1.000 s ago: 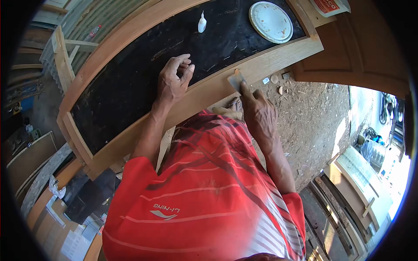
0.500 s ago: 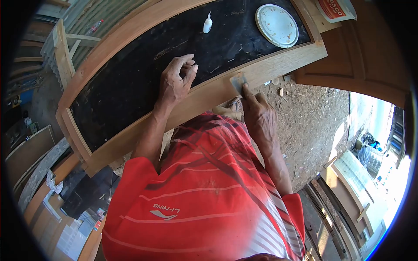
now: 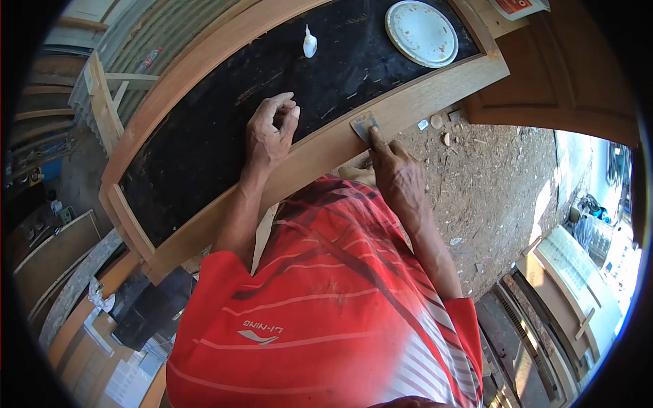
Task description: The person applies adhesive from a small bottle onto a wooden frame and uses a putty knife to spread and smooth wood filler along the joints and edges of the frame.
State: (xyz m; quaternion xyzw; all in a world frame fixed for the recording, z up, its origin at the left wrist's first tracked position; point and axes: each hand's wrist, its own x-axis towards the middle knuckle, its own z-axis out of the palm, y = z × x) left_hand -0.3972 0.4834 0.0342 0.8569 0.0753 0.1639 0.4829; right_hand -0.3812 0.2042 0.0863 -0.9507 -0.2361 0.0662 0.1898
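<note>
My right hand (image 3: 400,178) grips a putty knife (image 3: 364,126), its index finger stretched along the tool. The flat blade lies on the near wooden rail of a framed panel (image 3: 313,155). My left hand (image 3: 271,132) is over the panel's black inset (image 3: 204,146), close to the same rail. Its fingers are loosely bent, with a small gap to the thumb, and nothing shows between them. A small white squeeze bottle (image 3: 310,45) stands on the black surface. To its right, a round white lid (image 3: 422,34) with brownish smears lies flat.
A white tub (image 3: 513,7) with a red label stands past the panel's right end. Beside it is a brown panelled wooden board (image 3: 551,75). The dirt floor (image 3: 476,183) carries wood scraps. Stacked boards (image 3: 578,279) lean at right, and corrugated sheeting (image 3: 163,41) stands behind.
The putty knife has moved slightly left along the rail, and its blade now lies flatter. My left hand stays nearly in place. The whole view has shifted a little.
</note>
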